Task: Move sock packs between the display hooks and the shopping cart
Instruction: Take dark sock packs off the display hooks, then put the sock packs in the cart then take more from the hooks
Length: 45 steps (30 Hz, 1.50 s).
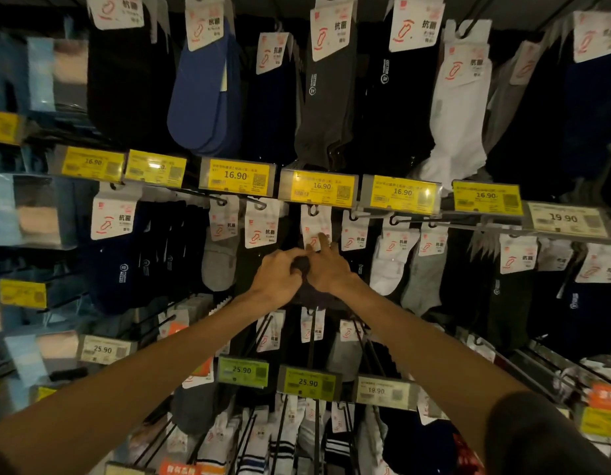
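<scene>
A: Location of the dark sock pack [315,231] with its white card header?

B: Middle row, hanging on a black wire display hook [313,211], just below a yellow 16.90 price tag [319,187].

A: Who holds it?

B: Left hand [278,274] grips the dark fabric, fingers curled round it. Right hand [326,269], just beside the left, has its fingers apart, tips resting on the white card.
</scene>
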Motion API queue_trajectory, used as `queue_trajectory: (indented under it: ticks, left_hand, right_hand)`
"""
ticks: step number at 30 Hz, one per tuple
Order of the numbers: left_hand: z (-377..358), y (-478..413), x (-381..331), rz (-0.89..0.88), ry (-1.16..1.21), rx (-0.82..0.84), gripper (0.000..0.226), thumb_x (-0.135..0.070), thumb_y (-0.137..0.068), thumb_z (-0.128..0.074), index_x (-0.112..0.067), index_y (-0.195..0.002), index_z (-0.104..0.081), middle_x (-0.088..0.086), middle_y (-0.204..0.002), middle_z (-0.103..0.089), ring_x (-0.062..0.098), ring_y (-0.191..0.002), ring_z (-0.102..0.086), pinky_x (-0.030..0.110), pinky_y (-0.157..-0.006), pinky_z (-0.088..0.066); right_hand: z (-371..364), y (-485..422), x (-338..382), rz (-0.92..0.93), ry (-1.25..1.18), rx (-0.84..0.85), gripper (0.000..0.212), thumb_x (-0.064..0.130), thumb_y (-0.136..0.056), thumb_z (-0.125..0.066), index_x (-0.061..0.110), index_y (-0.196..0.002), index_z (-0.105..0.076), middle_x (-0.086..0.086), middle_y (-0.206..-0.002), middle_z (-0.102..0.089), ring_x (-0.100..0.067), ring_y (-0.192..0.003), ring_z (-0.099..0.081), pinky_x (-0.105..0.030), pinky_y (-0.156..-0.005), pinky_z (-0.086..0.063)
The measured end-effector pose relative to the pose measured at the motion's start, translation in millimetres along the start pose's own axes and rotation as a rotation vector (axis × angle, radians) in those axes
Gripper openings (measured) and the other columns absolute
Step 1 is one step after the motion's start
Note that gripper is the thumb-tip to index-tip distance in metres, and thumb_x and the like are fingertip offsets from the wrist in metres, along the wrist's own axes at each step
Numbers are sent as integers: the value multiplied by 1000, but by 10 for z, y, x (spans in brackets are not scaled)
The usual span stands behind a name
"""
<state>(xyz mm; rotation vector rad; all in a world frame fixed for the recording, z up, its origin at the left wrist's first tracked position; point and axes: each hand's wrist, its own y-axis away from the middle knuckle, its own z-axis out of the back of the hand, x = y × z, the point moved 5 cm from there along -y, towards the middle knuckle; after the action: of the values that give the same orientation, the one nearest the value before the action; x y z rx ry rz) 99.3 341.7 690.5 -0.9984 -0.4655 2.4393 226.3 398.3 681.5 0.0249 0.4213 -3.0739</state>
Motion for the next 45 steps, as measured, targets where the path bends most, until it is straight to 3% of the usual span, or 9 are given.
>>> queue_trajectory:
  ticks: [9,16,23,28,33,35,39,43,45]
  left_hand:
    - [-66,-117,56,-11,-67,48,46,0,-93,-49,-12,-136,-57,17,-132,-58,33,-106,-63,34,-89,-50]
    - [-23,-70,192,27,-77,67,44,0,-94,-49,-12,-136,-56,13,-141,-52,24,-130,-50,30,-108,-42]
    - [67,122,208,48,-60,123,45,1,-94,-48,-12,-137,-55,14,-144,-50,25,-133,-47,27,-107,-38]
    - [162,427,196,15,4,138,45,1,-92,-50,-11,-135,-56,13,-134,-59,24,-123,-56,16,-92,-39]
    - [47,945,302,-3,63,92,42,0,-92,-52,-13,-131,-60,5,-128,-65,18,-115,-59,22,-97,-42]
    - [-103,1219,343,-13,120,70,40,3,-91,-54,-12,-127,-62,4,-118,-67,16,-103,-62,23,-90,-46]
    - [-602,1891,410,-16,175,139,35,0,-93,-52,-16,-121,-64,-1,-111,-65,16,-101,-62,28,-86,-52]
    - [-1085,2491,435,-1,163,229,36,1,-91,-52,-15,-121,-66,4,-108,-71,22,-91,-67,25,-77,-50]
    - [-1410,2748,590,39,97,350,34,-1,-87,-54,-16,-114,-68,6,-97,-73,26,-87,-68,32,-71,-51]
  right_hand:
    - [-170,-577,-138,-28,87,262,71,21,-98,-43,25,-156,-3,-7,-162,16,-40,-148,10,-54,-118,-18]
    - [-124,-641,-103,-66,108,247,77,12,-93,-48,26,-156,-6,-7,-163,11,-39,-148,9,-53,-118,-19]
    - [-42,-428,-36,-37,35,241,70,17,-96,-44,25,-156,-7,-6,-163,8,-36,-149,7,-54,-119,-16]
    - [-2,191,215,39,-213,22,52,17,-95,-49,10,-146,-40,-14,-155,-25,-38,-142,-23,-46,-114,-30]
    - [-28,1178,358,-4,-470,-188,34,16,-95,-50,9,-126,-62,-9,-131,-59,-24,-122,-54,-30,-101,-43]
    - [-109,1597,405,18,-489,-258,28,15,-94,-51,13,-117,-67,-6,-120,-66,-21,-112,-60,-30,-95,-47]
    - [-676,2390,400,51,-508,-173,25,14,-93,-49,17,-109,-68,-5,-100,-71,-25,-89,-66,-38,-75,-52]
    - [-1367,3050,299,-35,-594,-52,24,13,-91,-47,11,-103,-68,-9,-90,-70,-27,-80,-64,-39,-72,-51]
    - [-1715,3332,244,-58,-607,35,25,11,-87,-50,12,-104,-68,-11,-90,-71,-30,-83,-65,-39,-72,-51]
